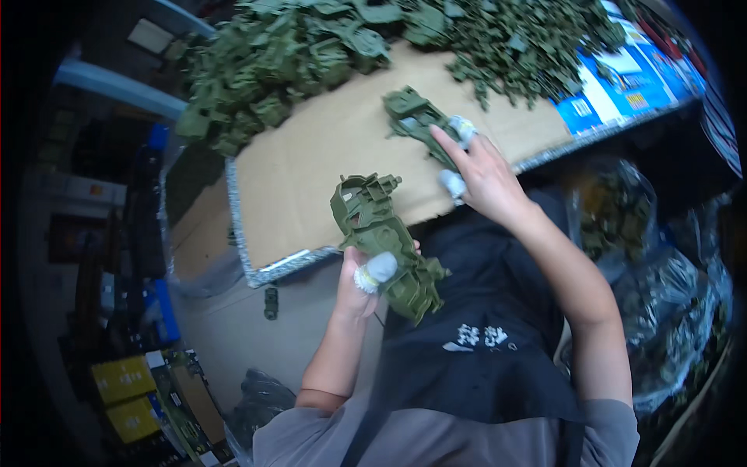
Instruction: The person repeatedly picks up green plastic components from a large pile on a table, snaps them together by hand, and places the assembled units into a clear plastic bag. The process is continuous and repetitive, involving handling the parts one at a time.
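My left hand is closed round a green moulded plastic toy-vehicle body, its hollow side with ribs and pegs facing up. A whitish cover wraps the thumb, which presses on the part; most other fingers are hidden beneath. Over the tabletop my right hand grips the near end of a second green plastic vehicle part, longer and narrower. Two of its fingertips have whitish covers, and one bare finger lies along the part. The two parts are apart from each other.
A large heap of green plastic parts covers the table's far left, with a pile of smaller green pieces at far right. Cardboard tops the table. Clear plastic bags stand at right. One green piece lies on the floor.
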Tool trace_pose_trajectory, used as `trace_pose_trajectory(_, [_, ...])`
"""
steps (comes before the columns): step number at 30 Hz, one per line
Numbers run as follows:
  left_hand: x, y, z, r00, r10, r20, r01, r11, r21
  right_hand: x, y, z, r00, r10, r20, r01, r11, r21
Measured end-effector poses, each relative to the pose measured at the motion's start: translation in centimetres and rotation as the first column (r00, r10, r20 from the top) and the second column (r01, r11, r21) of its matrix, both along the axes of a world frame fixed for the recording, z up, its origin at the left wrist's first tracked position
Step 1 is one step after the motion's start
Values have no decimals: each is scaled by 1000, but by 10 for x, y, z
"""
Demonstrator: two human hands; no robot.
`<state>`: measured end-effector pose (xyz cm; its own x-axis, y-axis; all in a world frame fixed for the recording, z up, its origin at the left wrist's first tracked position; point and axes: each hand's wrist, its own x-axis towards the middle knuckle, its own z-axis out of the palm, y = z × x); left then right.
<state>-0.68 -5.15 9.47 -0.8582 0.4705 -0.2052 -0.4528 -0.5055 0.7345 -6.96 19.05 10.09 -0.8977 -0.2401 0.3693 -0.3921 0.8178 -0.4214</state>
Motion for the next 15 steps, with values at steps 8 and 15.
trace_pose_trajectory(8, [-14, 12, -17, 919, 389, -61, -385, 920, 79, 85, -37, 2, 965, 261, 41, -179, 759, -626])
trace_pose_trajectory(15, [0, 54, -8, 843, 503, -193, -519, 853, -45, 102, -33, 8, 963, 268, 21, -201, 769, -607])
